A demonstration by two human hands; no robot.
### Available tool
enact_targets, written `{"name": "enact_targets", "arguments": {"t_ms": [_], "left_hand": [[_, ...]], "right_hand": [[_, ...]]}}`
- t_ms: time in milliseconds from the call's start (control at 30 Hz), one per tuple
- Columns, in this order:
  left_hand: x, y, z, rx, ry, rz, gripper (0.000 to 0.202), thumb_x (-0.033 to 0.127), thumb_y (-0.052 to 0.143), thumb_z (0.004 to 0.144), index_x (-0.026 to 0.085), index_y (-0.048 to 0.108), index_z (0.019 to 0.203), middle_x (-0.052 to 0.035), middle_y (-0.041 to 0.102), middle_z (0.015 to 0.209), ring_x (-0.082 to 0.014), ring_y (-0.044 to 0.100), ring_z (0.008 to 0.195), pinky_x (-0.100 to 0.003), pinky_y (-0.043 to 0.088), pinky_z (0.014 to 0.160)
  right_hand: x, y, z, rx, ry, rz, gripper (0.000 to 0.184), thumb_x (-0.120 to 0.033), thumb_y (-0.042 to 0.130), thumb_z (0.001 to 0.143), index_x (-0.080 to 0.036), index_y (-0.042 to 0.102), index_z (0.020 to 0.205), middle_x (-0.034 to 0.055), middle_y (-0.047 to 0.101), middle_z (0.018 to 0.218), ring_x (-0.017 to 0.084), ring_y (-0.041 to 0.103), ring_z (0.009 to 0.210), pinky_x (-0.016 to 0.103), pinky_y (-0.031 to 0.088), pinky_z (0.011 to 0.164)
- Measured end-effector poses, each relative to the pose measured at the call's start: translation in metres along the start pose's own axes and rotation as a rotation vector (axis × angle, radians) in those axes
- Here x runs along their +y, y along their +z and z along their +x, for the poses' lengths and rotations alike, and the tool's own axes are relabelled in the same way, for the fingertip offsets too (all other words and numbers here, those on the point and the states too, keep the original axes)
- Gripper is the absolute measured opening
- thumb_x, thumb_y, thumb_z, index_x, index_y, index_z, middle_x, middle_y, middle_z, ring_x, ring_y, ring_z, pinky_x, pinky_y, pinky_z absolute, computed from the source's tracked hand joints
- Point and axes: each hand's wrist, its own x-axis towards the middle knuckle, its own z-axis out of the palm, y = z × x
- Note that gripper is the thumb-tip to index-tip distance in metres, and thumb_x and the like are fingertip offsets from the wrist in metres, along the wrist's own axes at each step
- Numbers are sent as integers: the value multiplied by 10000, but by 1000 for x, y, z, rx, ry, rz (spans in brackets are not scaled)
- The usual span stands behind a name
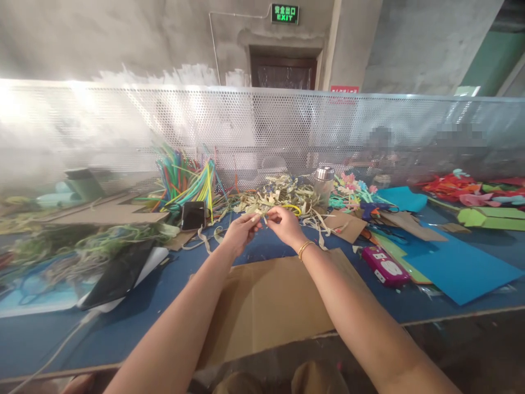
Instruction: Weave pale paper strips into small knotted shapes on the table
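Note:
Above the table, my left hand point(243, 231) and my right hand point(286, 224) come close together, both closed in a pinch. Between their fingertips is a small pale strip point(258, 214), its shape partly hidden by the fingers. Just behind lies a tangled heap of pale green strips point(287, 192), some trailing forward over the table. A brown cardboard sheet point(270, 306) lies flat beneath my forearms.
Colourful pipe cleaners point(186, 178), a dark phone-like object point(193, 216) and a black tablet-like slab point(118, 276) are to the left. Rightward are a glass bottle point(324, 186), a purple packet point(384, 266) and blue sheets point(463, 268). A perforated metal screen point(233, 117) rises behind.

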Motion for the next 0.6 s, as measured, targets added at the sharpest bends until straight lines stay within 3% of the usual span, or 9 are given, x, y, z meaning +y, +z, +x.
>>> {"name": "enact_targets", "arguments": {"t_ms": [200, 367, 467, 600], "left_hand": [[-1, -4, 1, -18, -32, 58, 352, 475, 742, 634, 168, 577, 688, 75, 365, 499, -32, 239, 387, -190, 124, 381], [-1, -2, 0, 59, 57, 179, 320, 444, 758, 613, 169, 690, 762, -19, 600, 715, -98, 494, 621, -210, 334, 526], [-1, -1, 1, 7, 131, 238, 337, 457, 742, 623, 178, 724, 809, -55, 677, 852, -149, 547, 738, -259, 384, 642], [-2, -2, 3, -71, 238, 340, 325, 484, 683, 672, 171, 718, 755, -56, 696, 833, -194, 569, 795, -312, 410, 761]], "right_hand": [[-7, 2, -2, 27, -113, -5, 189, -189, 684, 715, -198, 604, 886, 6, 651, 803, 132, 611, 717, 262, 491, 692], [-14, -6, -2, 102, -227, -226, 52, -252, 645, 793, -203, 662, 799, 28, 637, 814, 150, 577, 756, 277, 449, 729], [-18, -9, -2, 94, -267, -303, 125, -265, 619, 823, -196, 663, 728, 34, 635, 775, 161, 571, 767, 282, 427, 732], [-19, -11, 0, 25, -274, -317, 195, -288, 584, 854, -191, 657, 702, 32, 641, 766, 156, 573, 774, 276, 413, 737]]}}
